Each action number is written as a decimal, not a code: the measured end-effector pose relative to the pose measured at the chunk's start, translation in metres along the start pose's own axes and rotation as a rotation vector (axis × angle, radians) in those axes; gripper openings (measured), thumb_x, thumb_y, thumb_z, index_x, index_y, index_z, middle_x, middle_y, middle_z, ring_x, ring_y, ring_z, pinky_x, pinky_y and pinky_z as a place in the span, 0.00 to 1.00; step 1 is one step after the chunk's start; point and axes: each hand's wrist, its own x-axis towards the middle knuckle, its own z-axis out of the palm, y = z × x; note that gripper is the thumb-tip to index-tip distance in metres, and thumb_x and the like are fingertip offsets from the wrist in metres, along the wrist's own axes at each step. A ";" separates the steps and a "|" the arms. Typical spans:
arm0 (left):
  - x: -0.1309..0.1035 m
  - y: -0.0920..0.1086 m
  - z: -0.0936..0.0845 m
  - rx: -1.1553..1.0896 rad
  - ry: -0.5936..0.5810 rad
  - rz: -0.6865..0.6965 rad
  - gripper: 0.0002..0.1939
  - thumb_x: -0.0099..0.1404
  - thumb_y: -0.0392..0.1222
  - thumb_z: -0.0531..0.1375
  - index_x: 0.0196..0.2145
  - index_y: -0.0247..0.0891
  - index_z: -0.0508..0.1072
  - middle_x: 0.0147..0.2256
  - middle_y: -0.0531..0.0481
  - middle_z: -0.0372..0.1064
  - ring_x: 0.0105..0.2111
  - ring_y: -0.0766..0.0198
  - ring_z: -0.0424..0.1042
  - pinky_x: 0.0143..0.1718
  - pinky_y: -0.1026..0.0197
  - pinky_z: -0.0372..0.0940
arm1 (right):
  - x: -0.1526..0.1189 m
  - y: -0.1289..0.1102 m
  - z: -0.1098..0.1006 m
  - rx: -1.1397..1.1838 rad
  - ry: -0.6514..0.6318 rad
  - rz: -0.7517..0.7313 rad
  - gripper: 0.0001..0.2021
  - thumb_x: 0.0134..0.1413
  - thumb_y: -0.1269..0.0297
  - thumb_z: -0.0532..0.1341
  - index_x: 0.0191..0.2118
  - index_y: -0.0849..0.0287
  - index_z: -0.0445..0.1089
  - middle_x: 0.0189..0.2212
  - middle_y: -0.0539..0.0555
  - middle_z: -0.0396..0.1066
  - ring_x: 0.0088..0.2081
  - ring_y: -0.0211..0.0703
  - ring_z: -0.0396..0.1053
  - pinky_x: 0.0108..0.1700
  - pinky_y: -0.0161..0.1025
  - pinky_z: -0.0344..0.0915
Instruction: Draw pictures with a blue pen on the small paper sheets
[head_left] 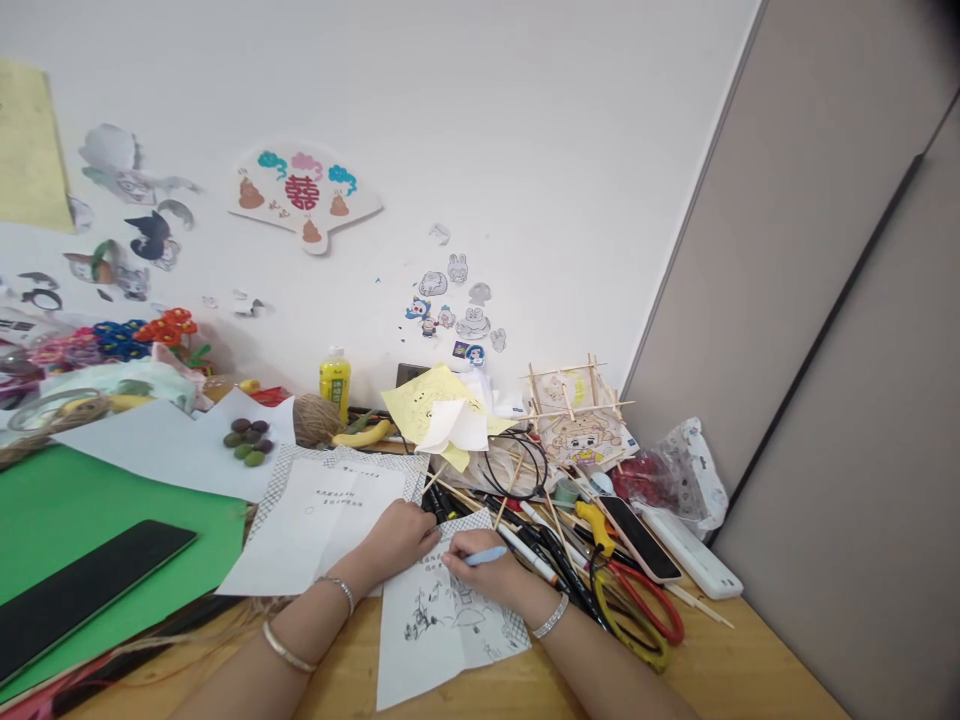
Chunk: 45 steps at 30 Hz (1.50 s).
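My right hand is closed round a light blue pen, its lower end near a white sheet of paper. That sheet bears handwriting, a drawing in dark lines and a cross-hatched border, and it lies slightly tilted on the wooden table. My left hand lies on the sheet's upper left edge, fingers loosely bent and apparently empty. Under and beside the left forearm is another written sheet with a patterned border. Several markers lie just right of my right hand.
Scissors with red handles, a phone and a white slab-like device crowd the right. A stick frame and yellow bottle stand by the wall. Left are a black tablet-like slab, green sheet and several dark fruits.
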 end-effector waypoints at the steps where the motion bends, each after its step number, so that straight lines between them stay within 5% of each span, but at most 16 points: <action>1: 0.000 0.000 0.000 0.000 -0.001 -0.001 0.17 0.65 0.43 0.49 0.21 0.37 0.68 0.22 0.48 0.70 0.24 0.61 0.69 0.29 0.61 0.57 | 0.000 0.000 0.000 -0.001 0.000 -0.001 0.09 0.54 0.68 0.58 0.23 0.60 0.64 0.21 0.46 0.64 0.26 0.35 0.60 0.27 0.31 0.51; 45: 0.000 -0.002 0.005 0.001 0.003 -0.004 0.17 0.64 0.43 0.49 0.21 0.37 0.68 0.22 0.48 0.70 0.24 0.60 0.70 0.28 0.61 0.56 | 0.001 0.009 0.009 -0.018 0.025 -0.016 0.08 0.54 0.67 0.57 0.25 0.60 0.66 0.23 0.47 0.68 0.26 0.36 0.62 0.28 0.30 0.53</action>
